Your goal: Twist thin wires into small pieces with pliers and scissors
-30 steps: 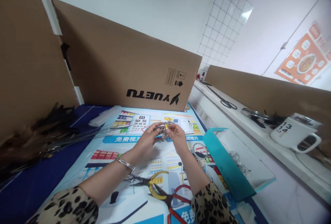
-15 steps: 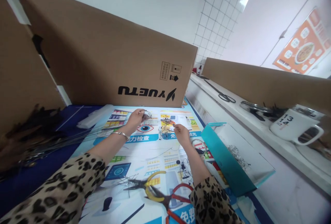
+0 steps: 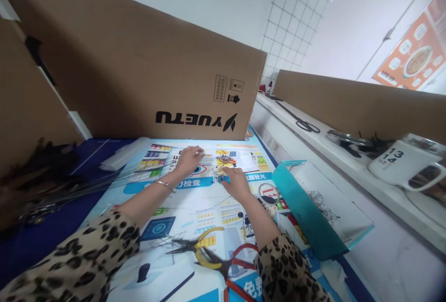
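Observation:
My left hand (image 3: 190, 160) is closed in a pinch over the printed sheet (image 3: 195, 204). Something small and pale shows at its fingertips, too small to name. My right hand (image 3: 238, 184) reaches to a small heap of thin wiry pieces (image 3: 223, 159), thumb and forefinger apart at its near edge. Nearer to me lie yellow-handled pliers (image 3: 209, 261) and red-handled pliers or cutters (image 3: 240, 261), partly overlapping. Thin loose wires (image 3: 163, 242) lie by the yellow pliers' tips.
A teal box (image 3: 310, 216) with tangled wire pieces (image 3: 322, 204) stands at right. Beyond it, a ledge (image 3: 313, 148) carries scissors (image 3: 306, 126) and a white mug (image 3: 400, 165). A cardboard box (image 3: 139, 69) walls the back. Long wires and a dark bundle (image 3: 38, 176) lie left.
My right hand has moved left to the heap, and its thumb and forefinger have parted. My left hand stays pinched; the wiry bit seen beyond its fingertips no longer shows. The view has shifted slightly.

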`<state>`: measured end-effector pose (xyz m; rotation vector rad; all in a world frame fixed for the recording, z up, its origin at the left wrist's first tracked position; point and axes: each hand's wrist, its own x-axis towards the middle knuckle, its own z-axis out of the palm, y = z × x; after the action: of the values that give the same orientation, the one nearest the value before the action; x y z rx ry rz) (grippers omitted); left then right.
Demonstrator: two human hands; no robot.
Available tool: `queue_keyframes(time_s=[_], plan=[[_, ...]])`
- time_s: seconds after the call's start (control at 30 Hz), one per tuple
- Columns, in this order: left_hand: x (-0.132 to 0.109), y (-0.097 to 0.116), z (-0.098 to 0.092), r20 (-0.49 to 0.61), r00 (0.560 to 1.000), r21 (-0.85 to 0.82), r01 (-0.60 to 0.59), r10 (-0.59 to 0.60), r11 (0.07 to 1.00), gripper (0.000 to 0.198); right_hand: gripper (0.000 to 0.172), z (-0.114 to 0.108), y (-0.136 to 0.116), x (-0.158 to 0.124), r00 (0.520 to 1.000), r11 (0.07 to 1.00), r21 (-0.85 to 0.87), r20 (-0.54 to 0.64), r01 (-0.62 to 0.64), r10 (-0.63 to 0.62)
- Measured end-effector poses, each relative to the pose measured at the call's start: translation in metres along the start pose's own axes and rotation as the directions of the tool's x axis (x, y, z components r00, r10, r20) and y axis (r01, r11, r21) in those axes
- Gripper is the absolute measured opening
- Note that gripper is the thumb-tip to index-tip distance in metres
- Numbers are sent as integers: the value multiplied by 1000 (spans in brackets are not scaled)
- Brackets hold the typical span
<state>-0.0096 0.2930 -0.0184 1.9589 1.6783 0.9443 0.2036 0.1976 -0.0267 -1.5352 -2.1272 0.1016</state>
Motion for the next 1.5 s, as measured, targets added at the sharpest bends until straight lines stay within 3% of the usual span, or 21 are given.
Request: queue_keyframes(time_s=[0.1,0.2,0.33,0.47,0.6,0.73,0.87,1.03,1.2,1.3,1.4,1.5], plan=[[-26,12,11,211,977,-160,32,3,987,28,51,0,0,0,1000,1000,22,-4,-22,22],[-45,24,20,330,944,-307,136,-29,942,31,51,0,1,0,999,998,45,-12,-46,46],[-51,35,23,386,920,-466,250,-59,848,42,51,1,6,0,997,993,94,-20,-76,78],[-52,41,21,450,893,-585,317,-27,746,36,53,2,10,3,994,984,150,-23,-99,103],[-63,53,0,467,883,-686,332,43,647,36,52,-4,5,8,990,928,363,-78,-83,119],[-80,68,-39,423,897,-764,277,127,583,37,43,-23,-16,10,987,705,709,-93,-29,134],[-98,78,-65,332,924,-776,152,191,612,32,23,-47,-46,5,994,507,862,-60,3,97],[-110,79,-70,158,960,-674,-67,232,736,22,16,-61,-71,-2,993,465,885,-42,-13,108],[-107,75,-80,33,964,-564,-200,263,801,17,11,-68,-71,-1,980,397,917,-47,-34,192],[-106,75,-89,-89,936,-347,-350,341,870,17,11,-70,-70,1,973,328,944,-59,-19,225],[-109,79,-94,-202,878,-189,-470,434,862,14,12,-70,-71,0,967,291,957,-64,-10,245],[-114,84,-99,-190,843,-174,-533,503,828,10,14,-72,-72,-1,963,294,956,-94,16,254]])
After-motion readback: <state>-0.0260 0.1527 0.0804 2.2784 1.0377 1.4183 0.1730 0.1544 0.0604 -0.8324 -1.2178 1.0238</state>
